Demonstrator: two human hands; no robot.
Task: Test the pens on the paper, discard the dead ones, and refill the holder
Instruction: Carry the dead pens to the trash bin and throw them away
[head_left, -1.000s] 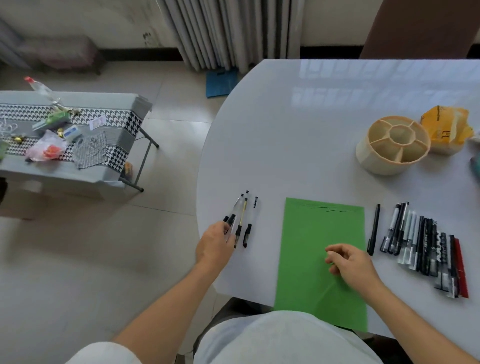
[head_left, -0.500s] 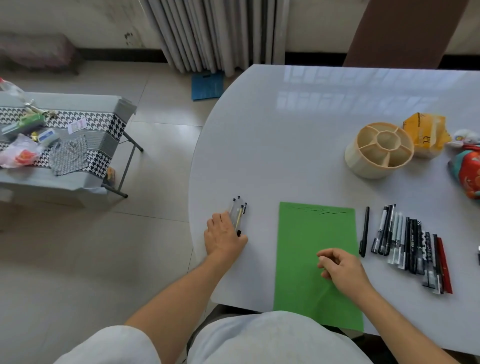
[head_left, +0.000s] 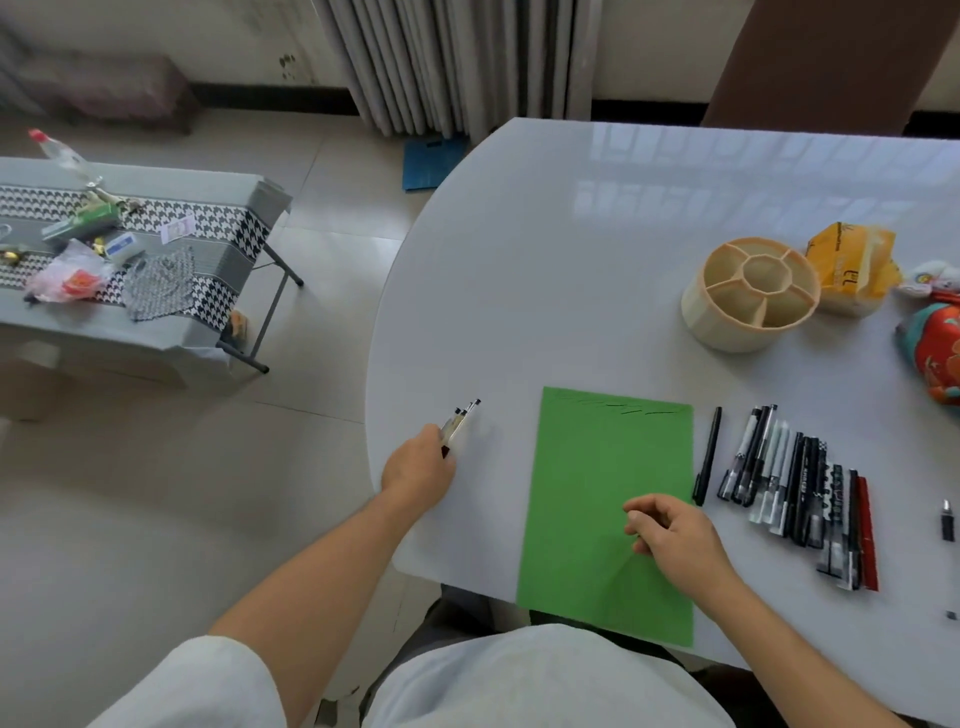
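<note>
Glossy table, matt paper, plastic pens

The white table (head_left: 597, 291) is smooth and glossy, mirroring the window. The green paper (head_left: 597, 467) looks matt, creased near its lower part. The holder (head_left: 727, 322) is matt cream plastic; the pens (head_left: 800, 488) have shiny plastic barrels.

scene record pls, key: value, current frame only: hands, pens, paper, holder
left hand: closed around a small bunch of pens, tips pointing away
right hand: loosely curled, resting on green paper, holding nothing
paper: short pen strokes along far edge
pen row: lying right of paper, one black pen apart, nearest the paper
holder: beige, round, compartments empty
table: white, glossy
</note>
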